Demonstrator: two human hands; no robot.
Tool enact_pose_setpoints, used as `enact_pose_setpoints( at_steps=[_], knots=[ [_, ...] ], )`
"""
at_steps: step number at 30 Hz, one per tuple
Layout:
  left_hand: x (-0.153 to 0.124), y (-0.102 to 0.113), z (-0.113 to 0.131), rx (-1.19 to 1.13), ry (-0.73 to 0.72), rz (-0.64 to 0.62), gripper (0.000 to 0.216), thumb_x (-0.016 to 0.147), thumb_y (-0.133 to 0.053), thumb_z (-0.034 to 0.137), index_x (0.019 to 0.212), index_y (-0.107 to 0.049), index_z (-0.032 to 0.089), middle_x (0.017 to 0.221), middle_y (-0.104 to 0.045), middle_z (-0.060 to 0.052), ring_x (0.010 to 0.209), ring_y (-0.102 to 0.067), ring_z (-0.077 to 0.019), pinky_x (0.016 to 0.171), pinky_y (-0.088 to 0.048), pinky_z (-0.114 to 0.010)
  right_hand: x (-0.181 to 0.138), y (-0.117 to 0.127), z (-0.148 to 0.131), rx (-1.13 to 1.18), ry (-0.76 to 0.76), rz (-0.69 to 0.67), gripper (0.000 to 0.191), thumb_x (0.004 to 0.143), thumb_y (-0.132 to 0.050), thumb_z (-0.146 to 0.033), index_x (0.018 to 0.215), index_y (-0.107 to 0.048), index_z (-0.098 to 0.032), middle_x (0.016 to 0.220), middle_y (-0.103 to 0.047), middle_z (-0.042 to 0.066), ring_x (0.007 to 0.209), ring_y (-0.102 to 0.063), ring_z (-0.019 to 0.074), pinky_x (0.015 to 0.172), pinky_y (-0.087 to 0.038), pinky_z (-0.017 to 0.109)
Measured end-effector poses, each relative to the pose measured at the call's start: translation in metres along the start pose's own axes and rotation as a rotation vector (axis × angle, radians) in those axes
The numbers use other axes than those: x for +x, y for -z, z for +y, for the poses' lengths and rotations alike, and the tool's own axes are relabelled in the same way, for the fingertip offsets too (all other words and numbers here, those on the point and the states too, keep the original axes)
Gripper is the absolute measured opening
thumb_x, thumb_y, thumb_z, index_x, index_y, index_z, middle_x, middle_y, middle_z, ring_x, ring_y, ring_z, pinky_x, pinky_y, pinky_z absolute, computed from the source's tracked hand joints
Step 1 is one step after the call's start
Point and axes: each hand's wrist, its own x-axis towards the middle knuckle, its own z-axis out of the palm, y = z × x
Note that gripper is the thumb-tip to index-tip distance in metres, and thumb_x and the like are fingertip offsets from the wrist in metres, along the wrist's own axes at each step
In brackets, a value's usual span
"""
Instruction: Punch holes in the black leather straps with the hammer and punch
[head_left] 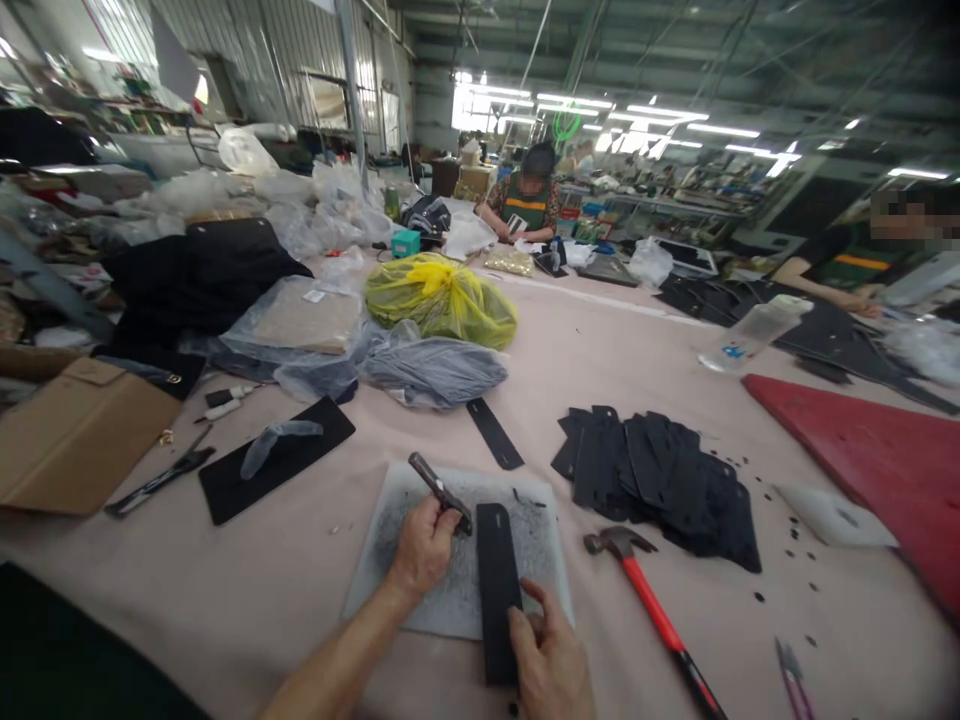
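My left hand (426, 545) is closed around a dark metal punch (441, 492), tilted over a scuffed pale board (401, 500). On that board lies a black strip (495, 570) with rounded corners and a small slot near its far end. My right hand (551, 645) pinches the strip's right edge near its lower end, thumb against it and index finger bent. To the right rests a claw hammer (652, 600) with a red and black handle. Behind the hammer is a heap of similar black pieces (660, 480). One more black strip (495, 434) lies beyond the board.
Small black bits (760, 597) and snips (793, 680) lie at right, near a red sheet (862, 450). A clear bottle (750, 335) stands farther back. Bagged goods (439, 300), a black panel (277, 460) and a cardboard box (86, 430) occupy the left. Two people sit across the table.
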Motion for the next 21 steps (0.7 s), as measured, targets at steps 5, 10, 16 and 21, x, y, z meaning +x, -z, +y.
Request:
enact_pose_setpoints(
  at_steps=[5,10,16,21],
  knots=[
    [-0.001,0.0,0.0,0.041,-0.016,-0.016,0.024,0.087,-0.048,0.028,0.092,-0.069,0.016,0.084,-0.073,-0.006,0.079,-0.068,-0.0209,0.075,-0.051,-0.03,-0.006,0.007,0.0,-0.462,0.087,-0.065,0.046,0.094,-0.035,-0.043,0.13,-0.052,-0.019,0.074,-0.07,0.006,0.065,-0.066,0.0237,0.057,-0.042,0.031],
    [-0.004,0.0,0.0,0.067,-0.039,-0.022,0.024,0.086,-0.049,0.027,0.092,-0.069,0.015,0.084,-0.073,-0.006,0.079,-0.068,-0.021,0.075,-0.052,-0.03,0.012,0.025,-0.02,-0.701,0.384,0.046,0.039,0.092,-0.044,-0.035,0.126,-0.057,-0.021,0.122,-0.063,0.013,0.103,-0.062,0.028,0.086,-0.046,0.04],
    [0.001,-0.003,0.009,0.07,-0.062,-0.023,0.022,0.086,-0.049,0.025,0.089,-0.069,0.016,0.085,-0.073,-0.005,0.081,-0.068,-0.0202,0.077,-0.053,-0.03,0.033,0.023,-0.027,-0.667,0.476,-0.1,0.063,0.081,-0.061,-0.044,0.14,-0.048,-0.028,0.15,-0.04,0.004,0.139,-0.027,0.0368,0.111,-0.015,0.062],
    [0.016,-0.019,0.023,0.118,-0.11,-0.068,0.023,0.087,-0.048,0.023,0.094,-0.068,0.016,0.089,-0.073,-0.006,0.086,-0.068,-0.0198,0.081,-0.052,-0.031,0.033,0.018,-0.016,-0.594,0.481,-0.084,0.064,0.083,-0.058,-0.043,0.143,-0.044,-0.028,0.154,-0.034,0.002,0.142,-0.02,0.0339,0.114,-0.008,0.058]
  ],
)
